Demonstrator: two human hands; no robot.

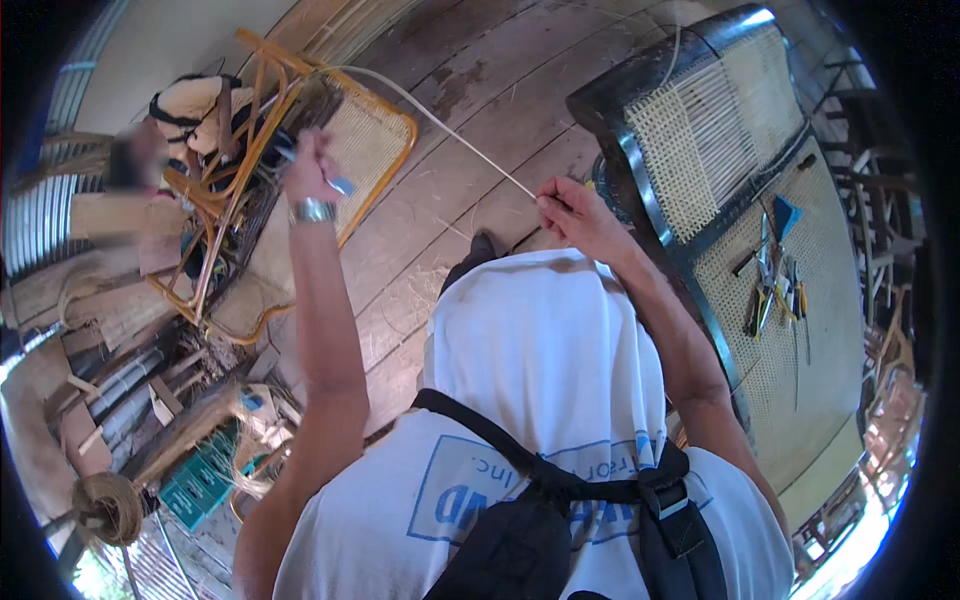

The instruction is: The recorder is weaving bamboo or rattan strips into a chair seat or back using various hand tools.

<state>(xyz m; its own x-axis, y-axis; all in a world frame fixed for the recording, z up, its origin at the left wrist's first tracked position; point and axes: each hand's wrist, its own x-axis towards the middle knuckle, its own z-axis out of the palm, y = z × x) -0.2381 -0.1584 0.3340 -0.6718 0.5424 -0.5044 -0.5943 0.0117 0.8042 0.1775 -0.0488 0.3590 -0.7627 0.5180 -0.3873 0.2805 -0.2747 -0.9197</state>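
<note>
Pale strip (pixel 463 141) — pinched in right hand (pixel 578 213), arcing leftward.

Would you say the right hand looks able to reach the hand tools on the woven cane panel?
Probably yes: the hand tools lie uncovered on the woven cane panel, though the right hand may first need to release the pale strand it is pinching.

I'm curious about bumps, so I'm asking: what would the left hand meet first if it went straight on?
Probably the woven cane piece with the orange-brown frame: in the picture, the left hand points up across it. Depth is unclear, so it might pass above.
</note>
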